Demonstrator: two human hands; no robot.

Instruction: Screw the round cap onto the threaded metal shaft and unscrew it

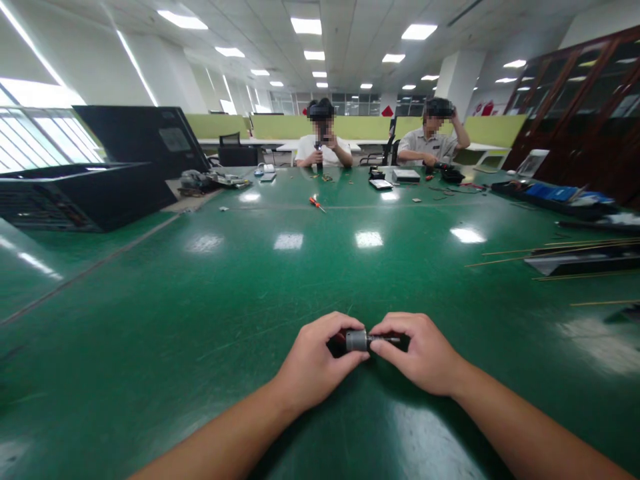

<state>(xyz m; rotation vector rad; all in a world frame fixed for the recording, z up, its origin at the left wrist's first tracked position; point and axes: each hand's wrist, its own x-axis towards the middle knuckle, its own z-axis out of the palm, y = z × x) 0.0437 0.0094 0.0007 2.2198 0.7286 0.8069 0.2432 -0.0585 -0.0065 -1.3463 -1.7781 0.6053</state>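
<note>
Left hand [313, 360]: its fingers were gripping the grey cylinder [357, 341] | Right hand [425, 353]: thumb and forefinger were pinching the thin shaft [391, 339] beside it | Place: cylinder was between both hands, over the green table [200, 313] | Farther: one orange screwdriver [315, 203] lay there.

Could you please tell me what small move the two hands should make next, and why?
Probably a gentle twist by the right hand, with the left hand keeping the grey cylinder steady: the left grips the cylinder between thumb and fingers, while the right pinches the thin shaft in line with its end.
</note>
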